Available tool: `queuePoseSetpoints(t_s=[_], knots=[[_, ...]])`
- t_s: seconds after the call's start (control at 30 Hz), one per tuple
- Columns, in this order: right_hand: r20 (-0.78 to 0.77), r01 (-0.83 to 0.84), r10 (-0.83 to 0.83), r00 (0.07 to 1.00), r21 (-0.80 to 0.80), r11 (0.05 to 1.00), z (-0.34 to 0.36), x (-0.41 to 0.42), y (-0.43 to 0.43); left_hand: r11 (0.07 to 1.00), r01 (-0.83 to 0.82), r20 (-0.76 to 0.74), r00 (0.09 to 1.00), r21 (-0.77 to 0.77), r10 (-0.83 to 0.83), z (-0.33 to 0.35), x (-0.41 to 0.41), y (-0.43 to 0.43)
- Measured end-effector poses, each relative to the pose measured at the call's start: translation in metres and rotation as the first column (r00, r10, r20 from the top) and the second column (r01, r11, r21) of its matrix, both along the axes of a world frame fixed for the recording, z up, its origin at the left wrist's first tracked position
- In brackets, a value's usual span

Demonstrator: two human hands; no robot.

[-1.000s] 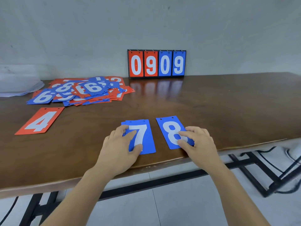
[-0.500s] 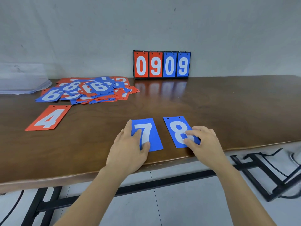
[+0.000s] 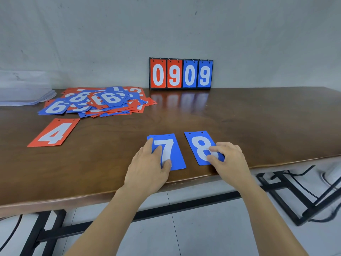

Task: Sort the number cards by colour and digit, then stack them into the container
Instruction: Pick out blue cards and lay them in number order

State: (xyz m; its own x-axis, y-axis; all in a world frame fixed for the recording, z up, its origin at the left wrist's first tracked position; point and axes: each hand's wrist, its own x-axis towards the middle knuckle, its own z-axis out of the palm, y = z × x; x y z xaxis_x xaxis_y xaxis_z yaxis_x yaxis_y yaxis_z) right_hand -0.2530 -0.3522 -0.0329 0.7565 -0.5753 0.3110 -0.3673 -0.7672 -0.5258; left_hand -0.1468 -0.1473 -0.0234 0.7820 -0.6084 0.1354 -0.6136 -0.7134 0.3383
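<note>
Head view: you're pressing flat fingers, left hand (image 3: 147,169) on blue 7 cards (image 3: 177,155), right hand (image 3: 228,161) on blue 8 card (image 3: 199,145); align edges.

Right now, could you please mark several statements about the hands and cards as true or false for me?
1. The left hand rests on the blue 7 card. True.
2. The right hand touches a red card. False: its fingers touch the blue 8 card.
3. The red 4 card lies apart from the mixed card pile. True.
4. The flip scoreboard reads 0808. False: it reads 0909.
</note>
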Motion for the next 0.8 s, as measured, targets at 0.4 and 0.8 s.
queuePoseSetpoints(t_s=[0.4,0.8], knots=[[-0.024,0.001,-0.001,1.000,0.002,1.000,-0.0001,0.0009,0.0031,1.000,0.010,0.061,0.998,-0.007,-0.010,-0.0010,0.0022,0.0063],[-0.055,0.004,-0.004,0.998,0.005,1.000,0.0031,0.0008,0.0045,0.999,0.032,0.064,0.997,0.020,-0.033,0.0003,0.0033,0.0082]])
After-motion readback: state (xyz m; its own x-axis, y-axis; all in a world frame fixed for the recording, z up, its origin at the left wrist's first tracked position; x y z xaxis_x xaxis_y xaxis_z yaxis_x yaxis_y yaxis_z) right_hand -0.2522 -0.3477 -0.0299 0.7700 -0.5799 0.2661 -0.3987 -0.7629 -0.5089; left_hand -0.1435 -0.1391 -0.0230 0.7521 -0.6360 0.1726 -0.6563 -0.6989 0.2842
